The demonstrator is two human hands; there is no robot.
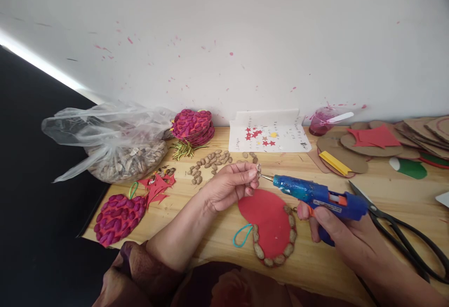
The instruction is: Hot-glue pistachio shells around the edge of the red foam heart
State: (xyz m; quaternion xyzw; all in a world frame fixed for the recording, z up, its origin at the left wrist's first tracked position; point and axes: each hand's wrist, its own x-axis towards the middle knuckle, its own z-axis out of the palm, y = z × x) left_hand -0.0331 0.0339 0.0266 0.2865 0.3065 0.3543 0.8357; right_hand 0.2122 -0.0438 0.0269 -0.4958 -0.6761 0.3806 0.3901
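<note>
My left hand (231, 185) pinches a peanut shell (258, 170) between thumb and fingers above the table. The metal tip of a blue glue gun (315, 197) is at the shell. Wrapped round the gun's handle and orange trigger is my right hand (340, 227). Below both hands lies a red heart (270, 227) with peanut shells glued along its lower and right edges and a turquoise loop (242, 236) at its left side. Loose peanuts (212, 160) lie in a group beyond my left hand.
A plastic bag of shells (129, 157), finished pink hearts (121, 218) and red scraps (157, 188) are at left. A paper with stars (268, 132) and a cup (321, 121) stand behind. Cardboard shapes (372, 146) and black scissors (400, 232) are at right.
</note>
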